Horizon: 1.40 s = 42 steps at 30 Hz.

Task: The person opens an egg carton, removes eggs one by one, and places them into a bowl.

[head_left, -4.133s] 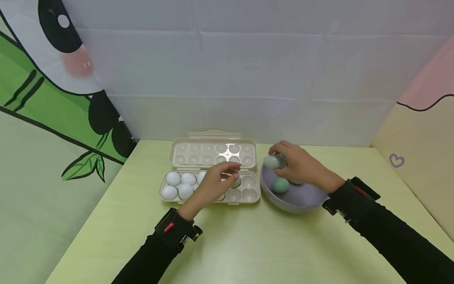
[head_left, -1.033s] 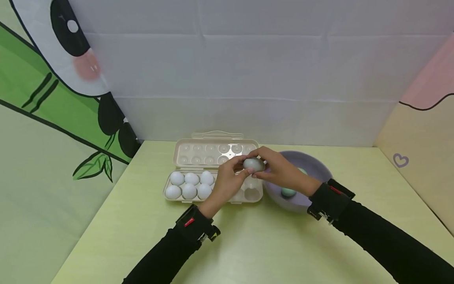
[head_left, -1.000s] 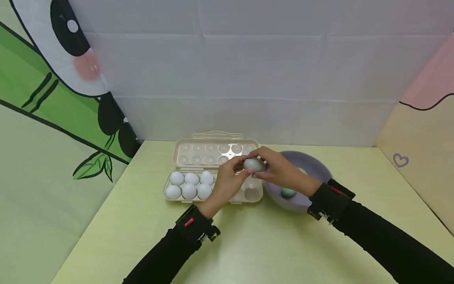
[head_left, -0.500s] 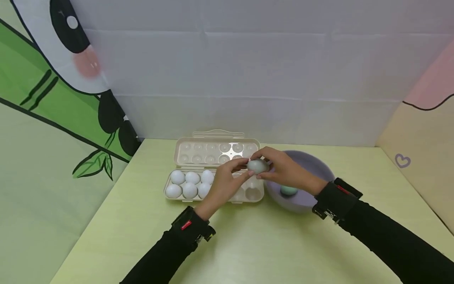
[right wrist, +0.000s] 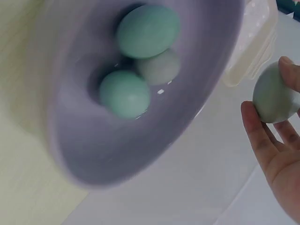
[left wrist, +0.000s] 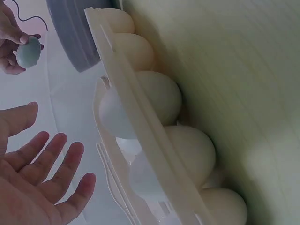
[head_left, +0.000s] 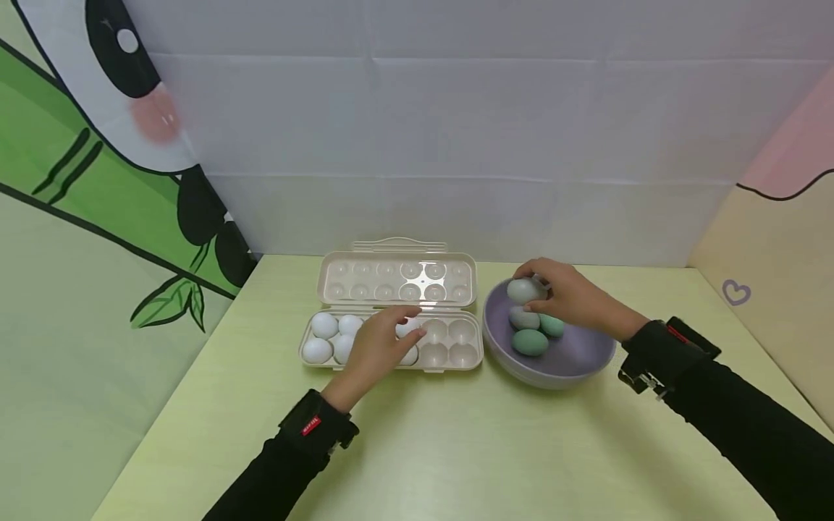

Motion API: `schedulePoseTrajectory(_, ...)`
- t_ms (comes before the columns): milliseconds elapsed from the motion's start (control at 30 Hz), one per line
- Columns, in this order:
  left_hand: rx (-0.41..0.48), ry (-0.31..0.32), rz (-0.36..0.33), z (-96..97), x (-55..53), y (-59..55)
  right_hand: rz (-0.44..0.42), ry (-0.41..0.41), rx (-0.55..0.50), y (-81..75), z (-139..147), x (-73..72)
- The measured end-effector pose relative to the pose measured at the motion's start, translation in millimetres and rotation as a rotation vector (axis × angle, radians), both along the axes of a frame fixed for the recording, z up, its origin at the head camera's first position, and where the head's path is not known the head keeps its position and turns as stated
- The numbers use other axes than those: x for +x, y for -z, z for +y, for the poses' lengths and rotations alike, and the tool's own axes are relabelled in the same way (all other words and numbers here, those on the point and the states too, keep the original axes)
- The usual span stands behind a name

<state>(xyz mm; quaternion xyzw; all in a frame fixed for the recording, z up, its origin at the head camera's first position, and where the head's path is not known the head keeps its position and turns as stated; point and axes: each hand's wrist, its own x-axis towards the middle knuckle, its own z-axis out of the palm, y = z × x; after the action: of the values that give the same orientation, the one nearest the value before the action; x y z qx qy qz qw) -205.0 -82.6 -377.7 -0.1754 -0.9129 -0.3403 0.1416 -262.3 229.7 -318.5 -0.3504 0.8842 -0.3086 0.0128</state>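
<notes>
My right hand (head_left: 570,293) holds a pale grey-green egg (head_left: 525,291) between thumb and fingers, above the left part of a purple bowl (head_left: 589,354). Two green eggs and one greyish egg (right wrist: 160,67) lie inside that bowl. My left hand (head_left: 378,344) has nothing in its grasp; the left wrist view shows its fingers (left wrist: 68,161) spread and relaxed. It hovers over an egg carton (head_left: 449,367), covering some of its eggs. White eggs (head_left: 324,325) sit in the carton from its left end onward, while the right-end wells show their bare bottoms.
The carton's lid (head_left: 391,278) is folded back toward the wall. Carton and bowl stand side by side on a pale yellow table (head_left: 417,449). A whitish wall sheet (head_left: 456,145) hangs at the table's back edge, with a cartoon print at left.
Half a second ago both hands held the egg between carton and bowl. My left hand has let go and moved left; my right hand has carried the egg right, over the bowl.
</notes>
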Motion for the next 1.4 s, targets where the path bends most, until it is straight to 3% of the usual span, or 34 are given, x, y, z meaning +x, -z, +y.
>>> schedulePoseTrajectory(167,-0.18,-0.001,0.011,-10.1,0.5,5.2,0.033,0.041,0.08,6.5,22.7,-1.8)
schedulePoseTrajectory(467,-0.366,0.018,-0.041,-15.7,0.3,8.4,0.022,0.064,0.19,25.1,50.4,-1.7)
schedulePoseTrajectory(833,-0.43,0.01,-0.052,-15.5,1.8,13.0,0.0,-0.048,0.239,48.5,66.9,-0.8)
schedulePoseTrajectory(1067,-0.441,0.01,-0.032,-15.2,-0.7,16.4,-0.003,-0.102,0.297,53.3,65.8,-0.1)
schedulePoseTrajectory(1400,-0.436,0.01,-0.054,-11.9,-5.7,20.1,0.048,-0.128,0.356,57.0,63.2,-1.6)
